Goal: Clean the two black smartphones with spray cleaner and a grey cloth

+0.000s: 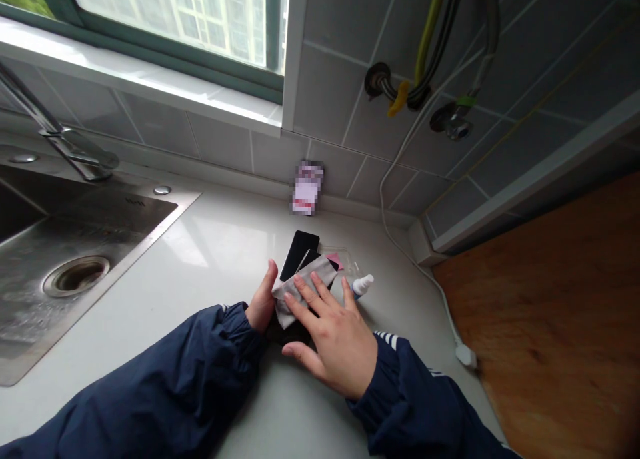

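My left hand (262,299) grips the edge of a black phone (293,331), thumb up along its left side. Most of that phone is covered by a light grey cloth (290,292) with a zigzag edge. Across the cloth lies my right hand (333,332), flat with fingers spread, pressing down on it. Just beyond my hands, a second black phone (299,253) rests on the counter. A small bottle with a white nozzle (363,285) stands to the right of my right fingers. Behind the cloth are a pink piece (334,260) and a clear plastic case (350,257), partly hidden.
A pixelated upright phone-like screen (307,189) leans at the tiled wall. On the left are a steel sink (115,259) and a faucet (75,149). A white cable (400,235) with a plug (465,356) runs down the right beside a wooden panel (560,299).
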A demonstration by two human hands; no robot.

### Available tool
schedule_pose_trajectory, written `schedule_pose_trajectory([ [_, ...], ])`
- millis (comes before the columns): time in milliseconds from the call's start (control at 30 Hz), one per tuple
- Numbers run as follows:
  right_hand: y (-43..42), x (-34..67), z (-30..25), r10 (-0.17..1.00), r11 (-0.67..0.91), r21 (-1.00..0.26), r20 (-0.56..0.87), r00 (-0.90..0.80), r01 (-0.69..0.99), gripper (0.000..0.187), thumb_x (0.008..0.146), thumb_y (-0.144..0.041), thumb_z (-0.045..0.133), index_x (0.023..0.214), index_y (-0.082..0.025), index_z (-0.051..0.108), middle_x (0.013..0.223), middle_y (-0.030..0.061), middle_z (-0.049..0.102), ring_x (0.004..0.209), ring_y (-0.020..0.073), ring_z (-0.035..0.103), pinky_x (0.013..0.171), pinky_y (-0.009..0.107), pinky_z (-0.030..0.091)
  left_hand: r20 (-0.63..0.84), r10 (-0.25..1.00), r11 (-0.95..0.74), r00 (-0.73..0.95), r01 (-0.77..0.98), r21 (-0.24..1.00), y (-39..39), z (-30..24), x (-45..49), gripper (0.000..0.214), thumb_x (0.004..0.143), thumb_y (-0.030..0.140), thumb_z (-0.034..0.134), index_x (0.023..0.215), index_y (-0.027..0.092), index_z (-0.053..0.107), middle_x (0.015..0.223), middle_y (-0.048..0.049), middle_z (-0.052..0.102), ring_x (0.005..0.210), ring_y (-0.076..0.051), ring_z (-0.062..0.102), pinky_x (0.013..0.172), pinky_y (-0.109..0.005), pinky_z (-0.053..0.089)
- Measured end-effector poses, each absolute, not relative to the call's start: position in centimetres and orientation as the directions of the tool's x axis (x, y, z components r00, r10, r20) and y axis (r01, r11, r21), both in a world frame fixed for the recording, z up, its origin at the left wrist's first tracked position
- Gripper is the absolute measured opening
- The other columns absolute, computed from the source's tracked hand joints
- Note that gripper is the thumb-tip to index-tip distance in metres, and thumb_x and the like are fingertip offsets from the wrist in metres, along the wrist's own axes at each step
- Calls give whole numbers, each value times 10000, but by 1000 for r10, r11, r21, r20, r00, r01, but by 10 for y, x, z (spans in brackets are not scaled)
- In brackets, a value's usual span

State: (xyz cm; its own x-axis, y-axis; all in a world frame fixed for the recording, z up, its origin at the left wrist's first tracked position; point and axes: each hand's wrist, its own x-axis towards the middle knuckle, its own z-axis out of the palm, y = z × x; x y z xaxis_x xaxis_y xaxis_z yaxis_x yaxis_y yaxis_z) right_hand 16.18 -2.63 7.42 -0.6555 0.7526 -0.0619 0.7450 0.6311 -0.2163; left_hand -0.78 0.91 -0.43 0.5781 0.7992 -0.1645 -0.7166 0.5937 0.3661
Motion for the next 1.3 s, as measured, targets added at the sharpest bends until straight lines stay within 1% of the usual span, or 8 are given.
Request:
schedule_pose_trajectory([
  [200,-34,163,75,703,659,-272,-108,-703,701,694,1006,-596,557,1609,-308,372,1735,5,155,1614,335,139,1238,762,78,-217,769,633,602,-667,392,9,-5,-15,988,921,823,364,1558,72,443,1307,-224,717,1236,-375,680,1135,-465,455],
  [300,-37,162,78,668,671,-303,-148,-729,676,677,1005,-601,559,1597,-320,391,1734,-9,176,1616,325,136,1246,748,58,-175,732,669,658,-646,368,11,-7,-17,1030,886,869,350,1595,123,386,1354,-216,689,1192,-364,699,1051,-448,510],
  [400,-40,160,84,632,670,-328,-218,-743,666,690,999,-592,571,1602,-313,385,1736,-7,165,1617,334,124,1244,749,34,-109,704,691,702,-643,331,12,-10,-19,1024,888,868,346,1611,143,351,1349,-216,686,1035,-320,750,877,-382,567],
  [533,-42,156,86,616,662,-336,-265,-742,669,696,999,-559,585,1610,-301,374,1740,-7,139,1620,339,96,1245,747,9,-100,685,719,722,-648,251,11,-7,-20,1025,901,863,294,1602,118,363,1302,-236,698,791,-235,750,655,-290,538],
  [700,-40,155,79,613,669,-331,-260,-746,665,723,987,-558,615,1616,-309,360,1744,-9,106,1621,343,74,1242,750,-13,-156,651,759,743,-640,117,11,7,-19,1089,858,915,245,1554,100,443,1169,-224,736,620,-162,678,505,-225,460],
  [833,-40,154,74,617,684,-298,-251,-746,666,760,972,-559,642,1624,-323,331,1747,-23,60,1623,338,57,1236,760,-6,-197,635,765,747,-643,25,10,15,-17,1084,845,923,282,1525,105,489,1007,-171,758,513,-112,599,473,-203,450],
  [1067,-42,159,73,635,720,-246,-145,-759,649,712,988,-575,605,1606,-336,342,1744,-55,43,1626,288,75,1247,744,56,-215,589,800,779,-600,19,9,14,-18,1073,859,912,281,1482,78,538,908,-161,751,609,-167,669,450,-199,440],
  [1300,-35,162,73,661,721,-208,-79,-746,661,659,1004,-545,592,1590,-337,371,1744,-44,82,1619,300,119,1232,761,122,-155,566,824,809,-560,86,10,8,-20,1132,845,930,230,1526,62,481,1015,-181,767,757,-221,735,618,-258,564],
])
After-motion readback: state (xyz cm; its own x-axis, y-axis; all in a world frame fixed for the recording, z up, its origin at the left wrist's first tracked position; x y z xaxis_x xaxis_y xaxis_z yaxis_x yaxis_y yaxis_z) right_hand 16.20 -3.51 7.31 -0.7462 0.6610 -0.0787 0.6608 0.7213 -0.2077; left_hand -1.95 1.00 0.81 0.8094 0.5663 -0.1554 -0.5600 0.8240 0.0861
